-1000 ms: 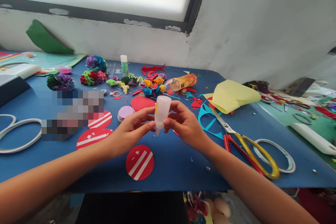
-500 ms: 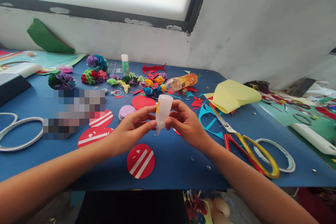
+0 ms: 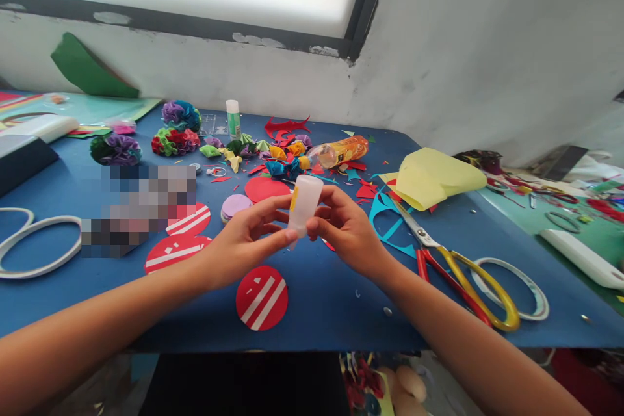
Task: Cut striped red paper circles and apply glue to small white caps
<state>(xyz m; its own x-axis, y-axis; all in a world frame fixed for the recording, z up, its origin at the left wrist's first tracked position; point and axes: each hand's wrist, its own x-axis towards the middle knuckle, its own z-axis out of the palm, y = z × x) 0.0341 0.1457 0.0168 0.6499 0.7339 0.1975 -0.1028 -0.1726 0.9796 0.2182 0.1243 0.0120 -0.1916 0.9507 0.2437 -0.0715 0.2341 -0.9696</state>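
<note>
Above the middle of the blue table, a small translucent white glue bottle [image 3: 307, 201] with a yellow label is held upside down, its nozzle pointing downward. My left hand [image 3: 248, 234] is closed on its left side, the thumb near the bottle's neck. From the right, my right hand [image 3: 346, 227] grips the same bottle with thumb and fingers. Below it lies a red paper circle [image 3: 262, 299] with white stripes. More red striped circles [image 3: 178, 255] lie partly behind my left forearm. A stack of lilac paper discs [image 3: 236, 207] sits just behind my left hand.
Scissors with red and yellow handles [image 3: 458, 273] and a white tape ring [image 3: 533, 286] lie on the right. Behind are a yellow paper sheet [image 3: 439, 179], an orange-labelled bottle [image 3: 344, 151], a glue stick [image 3: 233, 120], paper scraps and crumpled paper flowers [image 3: 175, 142]. A blurred patch covers the left.
My left thumb has shifted slightly toward the neck of the glue bottle. The bottle stays inverted in both hands, and everything else looks the same.
</note>
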